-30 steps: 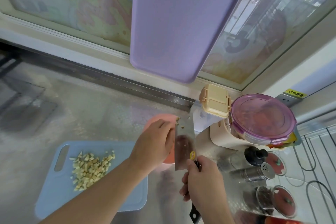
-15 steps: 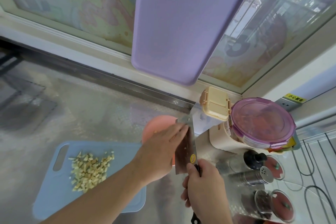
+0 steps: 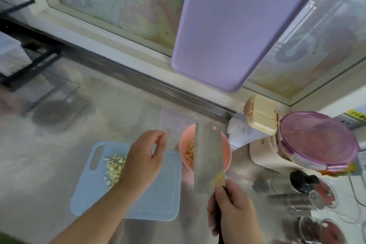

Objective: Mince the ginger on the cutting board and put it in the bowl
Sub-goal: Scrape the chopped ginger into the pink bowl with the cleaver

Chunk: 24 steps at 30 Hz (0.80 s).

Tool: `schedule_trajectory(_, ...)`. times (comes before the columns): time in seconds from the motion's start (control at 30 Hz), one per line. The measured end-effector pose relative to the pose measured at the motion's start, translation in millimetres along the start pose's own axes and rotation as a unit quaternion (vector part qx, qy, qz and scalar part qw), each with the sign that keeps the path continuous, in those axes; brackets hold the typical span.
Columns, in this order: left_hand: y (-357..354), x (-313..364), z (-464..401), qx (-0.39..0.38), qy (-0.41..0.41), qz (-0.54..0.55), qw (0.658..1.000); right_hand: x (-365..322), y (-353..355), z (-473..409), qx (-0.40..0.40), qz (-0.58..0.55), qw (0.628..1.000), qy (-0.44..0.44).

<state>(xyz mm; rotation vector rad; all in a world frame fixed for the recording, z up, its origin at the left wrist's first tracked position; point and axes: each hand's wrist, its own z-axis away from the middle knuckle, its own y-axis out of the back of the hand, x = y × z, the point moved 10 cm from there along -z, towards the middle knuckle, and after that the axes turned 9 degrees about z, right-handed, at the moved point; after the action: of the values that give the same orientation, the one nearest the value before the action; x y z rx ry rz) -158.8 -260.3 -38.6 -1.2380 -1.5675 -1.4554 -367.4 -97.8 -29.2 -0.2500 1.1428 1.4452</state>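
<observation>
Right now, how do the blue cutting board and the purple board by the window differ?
The blue cutting board lies flat on the counter and carries minced ginger; the purple board stands tilted against the window and carries nothing. The purple board looks longer and narrower than the blue one, which shows a handle slot. Both are plain with rounded corners.

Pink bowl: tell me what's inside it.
Minced ginger pieces lie inside the pink bowl. The cleaver, gripped by the right hand, covers the bowl's middle, so the rest cannot be seen.
</observation>
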Motion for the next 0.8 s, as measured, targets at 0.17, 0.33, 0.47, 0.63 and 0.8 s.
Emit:
schedule_trajectory(0.17,61,-60,23,0.046,0.041,-0.074,0.995,25,-72,18,-0.059,0.057,0.996,0.018)
schedule_trajectory(0.33,86,-104,48,0.004,0.032,-0.163,0.986,64,-115,17,-0.028,0.094,0.995,-0.005)
schedule_trajectory(0.47,73,-126,66,-0.073,0.045,-0.194,0.977,76,-132,14,-0.032,0.043,0.997,-0.054)
schedule_trajectory(0.63,60,-135,71,-0.107,0.049,-0.257,0.959,69,-143,11,-0.050,0.014,0.995,-0.080)
schedule_trajectory(0.8,50,-131,65,-0.115,0.037,-0.255,0.959,66,-149,4,-0.056,0.076,0.993,-0.074)
